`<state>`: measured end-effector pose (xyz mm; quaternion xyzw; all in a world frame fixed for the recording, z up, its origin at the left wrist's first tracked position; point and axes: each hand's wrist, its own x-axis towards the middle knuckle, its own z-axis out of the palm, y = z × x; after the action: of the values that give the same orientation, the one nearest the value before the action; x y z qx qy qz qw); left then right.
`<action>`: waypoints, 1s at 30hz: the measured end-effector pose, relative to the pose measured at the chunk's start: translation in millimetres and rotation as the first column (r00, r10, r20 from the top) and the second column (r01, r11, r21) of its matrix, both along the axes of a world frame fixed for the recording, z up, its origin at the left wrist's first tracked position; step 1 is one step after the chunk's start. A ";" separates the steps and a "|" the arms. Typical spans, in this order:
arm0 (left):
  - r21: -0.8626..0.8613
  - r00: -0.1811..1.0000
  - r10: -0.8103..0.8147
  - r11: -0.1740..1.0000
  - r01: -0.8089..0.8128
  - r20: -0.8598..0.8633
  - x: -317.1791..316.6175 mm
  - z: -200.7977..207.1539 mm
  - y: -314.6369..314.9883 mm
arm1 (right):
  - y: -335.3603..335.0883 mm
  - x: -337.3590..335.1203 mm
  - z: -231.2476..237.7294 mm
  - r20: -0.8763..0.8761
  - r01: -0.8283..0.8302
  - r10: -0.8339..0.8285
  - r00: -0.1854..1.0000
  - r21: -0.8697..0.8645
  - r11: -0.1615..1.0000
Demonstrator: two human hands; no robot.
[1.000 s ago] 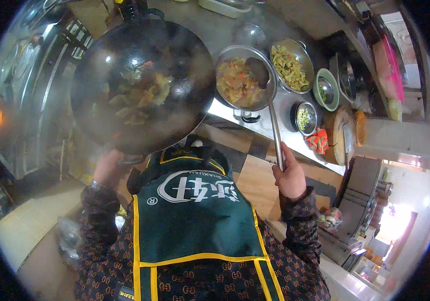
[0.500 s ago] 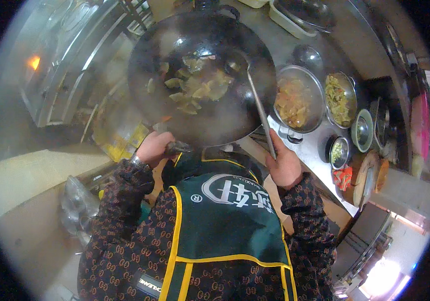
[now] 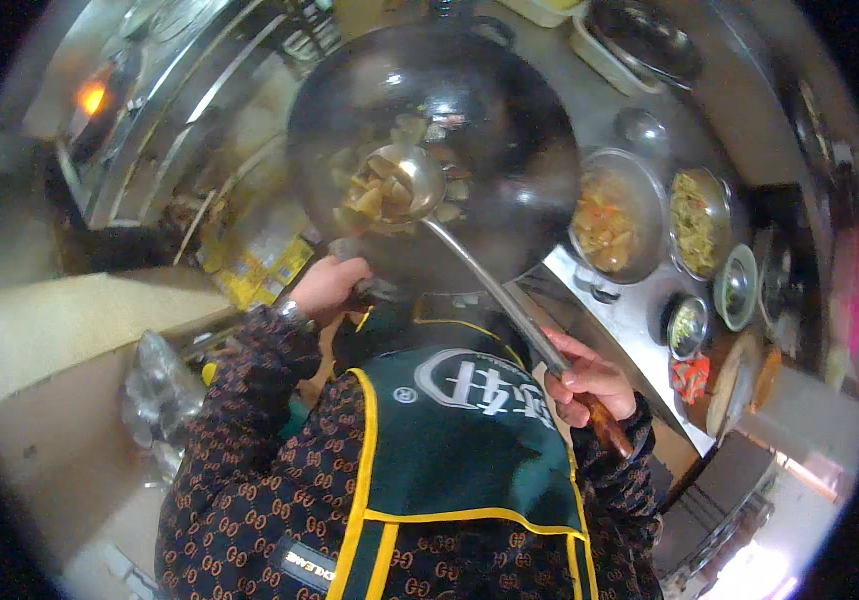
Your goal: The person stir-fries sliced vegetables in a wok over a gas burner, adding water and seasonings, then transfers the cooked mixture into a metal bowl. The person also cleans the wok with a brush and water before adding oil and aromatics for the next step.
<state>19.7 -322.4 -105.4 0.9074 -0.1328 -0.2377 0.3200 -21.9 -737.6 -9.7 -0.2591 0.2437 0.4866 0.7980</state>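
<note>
Wok: we see the big dark wok in front of the chest, with food pieces inside.
Ladle: the steel ladle sits in the wok, its bowl full of pale chunks.
Left hand: our left hand is closed on the wok's near edge.
Right hand: our right hand is wrapped round the ladle's wooden grip.
Counter: to the right, a metal bowl of cooked food stands just beside the wok.

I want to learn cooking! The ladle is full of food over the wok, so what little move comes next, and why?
Probably tip the ladle toward the metal bowl on the counter. The right hand holds its handle, the left hand grips the wok, and the bowl already holds similar food.
</note>
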 end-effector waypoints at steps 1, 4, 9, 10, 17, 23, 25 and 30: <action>-0.182 0.959 0.154 0.963 -0.200 -0.239 -1.0 -3.3 1.6 | -8.7 -6.7 1.3 0.003 0.030 -0.030 1.000 -0.057 0.998; 0.116 1.000 0.007 0.993 -0.007 0.004 -3.0 -20.3 11.2 | -33.1 -24.8 9.4 0.046 0.113 -0.109 0.993 -0.073 0.991; -0.293 0.921 0.270 0.890 -0.350 -0.281 -2.8 -45.1 23.4 | -63.4 -59.4 47.4 0.259 0.306 -0.235 0.937 -0.280 0.910; -0.165 0.943 0.255 0.942 -0.291 -0.213 -2.7 -46.0 23.0 | -65.8 -63.5 50.7 0.327 0.323 -0.203 0.923 -0.371 0.871; 0.089 0.995 0.016 0.996 -0.025 0.096 -6.0 -16.1 19.0 | -60.8 -59.6 -4.9 0.335 0.220 0.299 0.894 -0.908 0.358; -0.143 0.981 0.165 0.973 -0.179 -0.103 -3.9 -9.3 10.5 | -51.1 -64.0 12.1 0.045 0.251 0.673 0.738 -0.944 -0.213; -0.127 0.992 0.113 0.985 -0.121 -0.061 -2.4 -9.7 12.8 | -39.4 -52.3 29.2 0.243 0.339 0.709 0.662 -0.941 0.005; -0.014 0.996 -0.084 0.996 0.084 0.026 0.2 -15.5 14.2 | 18.2 26.9 -6.0 0.355 0.381 0.831 0.429 -0.905 0.190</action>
<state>19.9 -308.2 -120.9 0.9016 -0.1768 -0.2382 0.3147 5.0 -719.3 -15.7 -0.9262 -0.0091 0.1614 0.3407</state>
